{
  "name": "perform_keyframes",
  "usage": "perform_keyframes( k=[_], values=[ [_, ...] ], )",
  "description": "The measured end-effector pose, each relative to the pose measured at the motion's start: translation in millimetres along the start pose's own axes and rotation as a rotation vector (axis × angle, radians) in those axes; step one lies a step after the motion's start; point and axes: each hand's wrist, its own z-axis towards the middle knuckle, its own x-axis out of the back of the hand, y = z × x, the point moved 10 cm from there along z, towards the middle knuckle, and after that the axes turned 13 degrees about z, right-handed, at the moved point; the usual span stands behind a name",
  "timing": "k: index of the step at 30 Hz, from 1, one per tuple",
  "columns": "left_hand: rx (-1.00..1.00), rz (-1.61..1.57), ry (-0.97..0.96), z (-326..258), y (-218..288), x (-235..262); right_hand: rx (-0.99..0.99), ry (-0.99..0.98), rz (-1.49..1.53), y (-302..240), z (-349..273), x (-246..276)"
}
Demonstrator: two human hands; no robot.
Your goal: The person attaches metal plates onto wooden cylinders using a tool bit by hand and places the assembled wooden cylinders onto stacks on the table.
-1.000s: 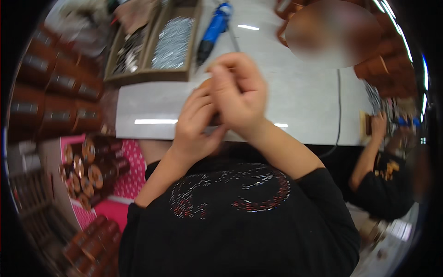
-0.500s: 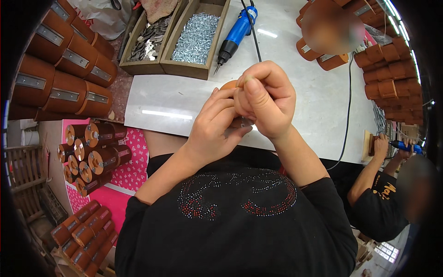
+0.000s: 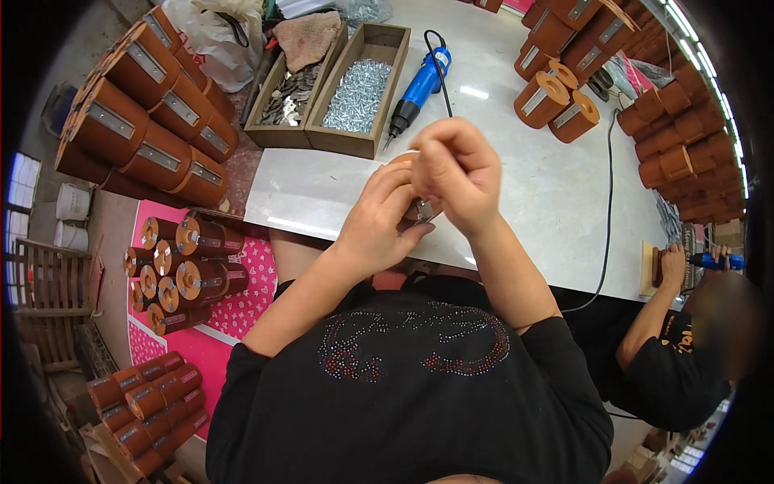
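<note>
Small metal plate and brown cylinder, mostly hidden between fingers.

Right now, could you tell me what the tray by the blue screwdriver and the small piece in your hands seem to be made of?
The tray looks like bare, unfinished wood: dull brown walls with plain, square edges. The small piece, pinched between the left hand and right hand, appears to be metal, grey with a slight shine; it is mostly hidden, so I am unsure.

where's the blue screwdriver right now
Head view, top centre: the blue screwdriver lies on the white table, just right of the screw tray, beyond both hands.
</note>
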Motion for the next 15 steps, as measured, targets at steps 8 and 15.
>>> perform_keyframes(
  k=[8, 15],
  values=[
    [-0.053, 0.279, -0.076, -14.7, 0.3, 34.3, 0.323, 0.031, 0.210, -75.1, -7.0, 23.6],
    [0.290, 0.324, 0.090, -86.8, -5.5, 175.7, 0.276, 0.083, 0.059, -86.1, -26.8, 44.3]
  ],
)
